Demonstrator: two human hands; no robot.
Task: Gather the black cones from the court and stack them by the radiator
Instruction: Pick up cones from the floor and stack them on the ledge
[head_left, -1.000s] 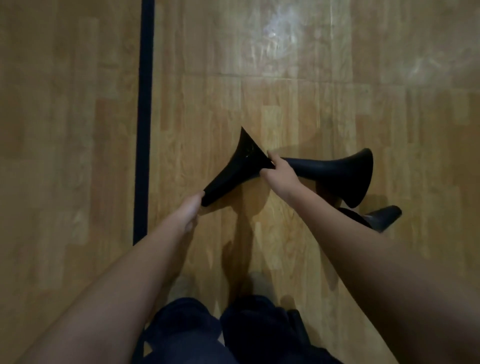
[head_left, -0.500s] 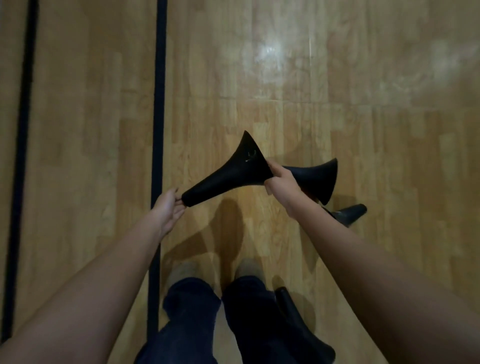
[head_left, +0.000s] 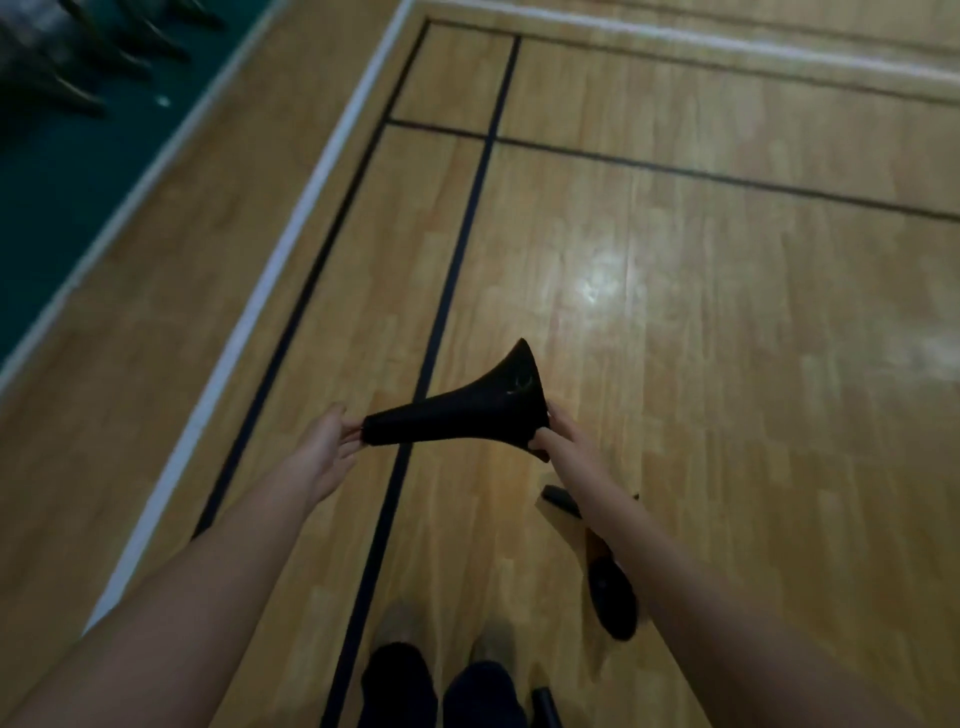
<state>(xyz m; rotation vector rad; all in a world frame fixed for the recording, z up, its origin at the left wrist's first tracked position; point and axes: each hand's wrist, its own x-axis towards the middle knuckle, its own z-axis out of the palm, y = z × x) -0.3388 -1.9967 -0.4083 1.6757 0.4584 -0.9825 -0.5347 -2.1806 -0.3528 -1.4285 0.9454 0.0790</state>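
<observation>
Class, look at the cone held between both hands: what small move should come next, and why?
Probably carry the black cone toward the green strip upper left, where blurred dark cone-like shapes stand. The left hand pinches its tip, the right hand grips its base: it is already lifted.

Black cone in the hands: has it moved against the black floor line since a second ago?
Yes, leftward. Its narrow end was right of the black floor line; now the black cone crosses that line, with the left hand left of it.
</observation>
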